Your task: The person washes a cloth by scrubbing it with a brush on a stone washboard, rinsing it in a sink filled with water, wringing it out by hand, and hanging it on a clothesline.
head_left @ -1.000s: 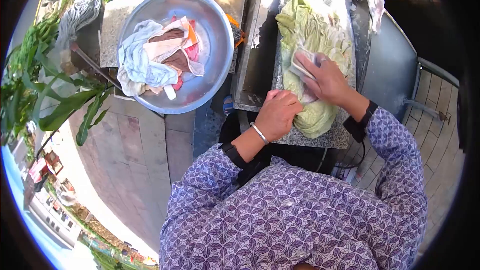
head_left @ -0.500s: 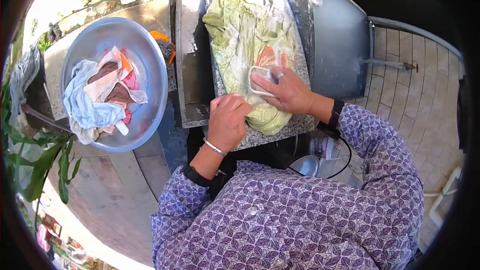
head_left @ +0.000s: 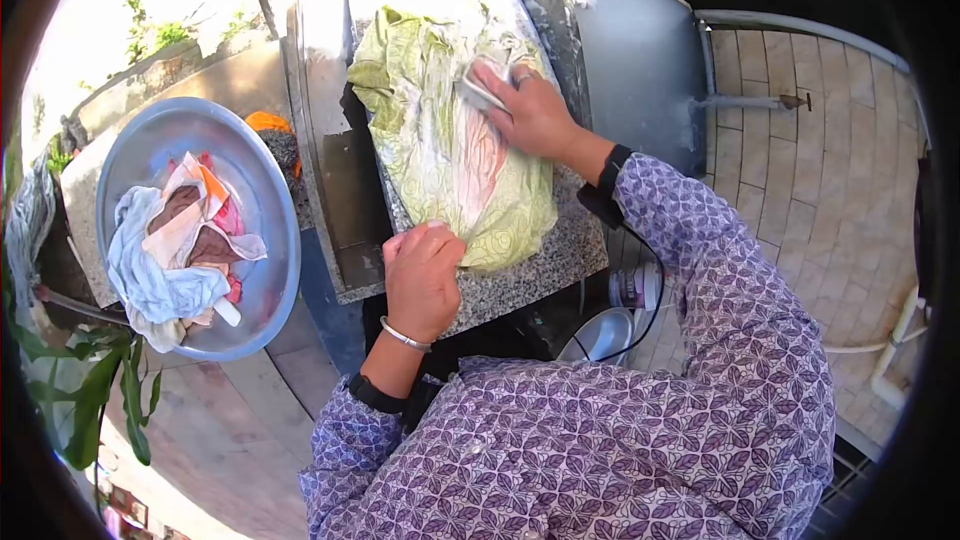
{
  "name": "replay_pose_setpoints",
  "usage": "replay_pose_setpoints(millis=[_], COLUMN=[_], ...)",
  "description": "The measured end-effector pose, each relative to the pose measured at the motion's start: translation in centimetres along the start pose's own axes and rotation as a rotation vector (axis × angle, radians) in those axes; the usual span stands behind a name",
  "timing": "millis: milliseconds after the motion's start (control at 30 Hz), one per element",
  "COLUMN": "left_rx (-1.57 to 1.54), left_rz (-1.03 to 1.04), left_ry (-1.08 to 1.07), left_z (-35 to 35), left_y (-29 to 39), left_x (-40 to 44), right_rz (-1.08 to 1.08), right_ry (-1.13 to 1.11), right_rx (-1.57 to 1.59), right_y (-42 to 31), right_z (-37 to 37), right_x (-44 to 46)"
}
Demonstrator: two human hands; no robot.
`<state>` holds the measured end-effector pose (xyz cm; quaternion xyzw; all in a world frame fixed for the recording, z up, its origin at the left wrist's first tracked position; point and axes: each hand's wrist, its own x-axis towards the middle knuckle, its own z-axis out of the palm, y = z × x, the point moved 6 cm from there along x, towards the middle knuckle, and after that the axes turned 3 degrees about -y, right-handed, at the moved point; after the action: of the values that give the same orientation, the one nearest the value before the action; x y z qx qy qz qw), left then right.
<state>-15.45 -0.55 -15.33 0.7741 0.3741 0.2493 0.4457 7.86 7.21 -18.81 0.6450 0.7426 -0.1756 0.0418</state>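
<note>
A green cloth [head_left: 520, 225] is spread out on a speckled stone worktop [head_left: 560, 265], in the middle of the scene. It is wet and wrinkled, and white suds [head_left: 425, 175] are smeared over it. A reddish patch [head_left: 478, 165] can be seen in its middle.

The near left edge of the cloth is held by the left hand [head_left: 424, 275], with its fingers bent and clamped on the cloth. A silver bangle [head_left: 405, 336] is worn on that wrist.

A small pale block [head_left: 480, 88] is gripped in the right hand [head_left: 530, 112]. The block is pressed on the far right part of the cloth. Its underside is hidden, so what kind of block it is cannot be told. The two hands are kept well apart. A black band [head_left: 613, 170] is worn on the right wrist.

To the left of the worktop, a big metal basin [head_left: 265, 285] is seen. A light blue cloth [head_left: 165, 265] is piled in it with pink, orange and brown cloths [head_left: 205, 230]. An orange thing [head_left: 268, 121] is placed just beside the basin's far right rim. A small metal bowl [head_left: 605, 333] is set lower down, near the worktop's near right corner.
</note>
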Motion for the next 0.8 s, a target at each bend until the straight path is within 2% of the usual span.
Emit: replay_pose_setpoints(millis=[33,100,133,200,267,300,367,433,500,533,600,667,700,733,800], left_rx=[0.003,0.001,0.015,0.020,0.032,0.013,0.016,0.023,0.039,0.025,0.047,0.027,0.013,0.005,-0.007], left_rz=[0.001,0.004,0.003,0.033,0.013,0.024,0.015,0.005,-0.001,0.002,0.024,0.011,0.000,-0.005,-0.014], left_ry=[-0.017,-0.019,-0.014,0.015,-0.017,-0.001,-0.020,-0.025,-0.022,-0.013,0.024,0.031,0.004,-0.018,-0.021], left_z=[0.0,0.2,0.0,-0.4,-0.1,-0.4,-0.1,0.0,-0.2,-0.1,-0.3,-0.3,-0.3,-0.2,-0.1], left_y=[-0.1,0.2,0.2,0.7,0.4,0.6,0.3,0.2,0.1,0.4,0.3,0.4,0.4,0.1,0.0], left_x=[0.1,-0.1,0.1,0.1,0.2,0.3,0.4,0.4,0.2,0.3,1.1,0.3,0.2,0.4,0.5], right_rz=[0.223,0.354,0.361,0.240,-0.125,-0.345,-0.492,-0.063,0.187,0.166,0.226,-0.122,-0.111,-0.301,-0.263], right_ry=[0.071,0.143,0.163,0.040,-0.051,0.011,-0.007,0.147,0.015,0.268,-0.075,-0.126,-0.141,-0.107,-0.018], right_rx=[-0.019,-0.171,-0.172,-0.018,0.067,0.067,0.067,-0.051,-0.081,-0.158,0.020,0.053,0.056,0.088,0.002], right_y=[3.9,8.1,7.4,4.7,-5.3,-9.1,-9.5,-2.6,4.1,5.2,4.5,-6.6,-7.5,-8.9,-6.0], right_z=[0.5,0.3,-0.1,0.7,-2.2,-3.2,-1.6,0.4,1.8,1.0,2.0,-1.5,-2.1,-2.8,-0.4], right_x=[3.9,8.2,8.1,6.5,1.0,-1.2,-0.1,8.5,15.7,16.3,17.4,6.7,3.7,1.3,3.6])
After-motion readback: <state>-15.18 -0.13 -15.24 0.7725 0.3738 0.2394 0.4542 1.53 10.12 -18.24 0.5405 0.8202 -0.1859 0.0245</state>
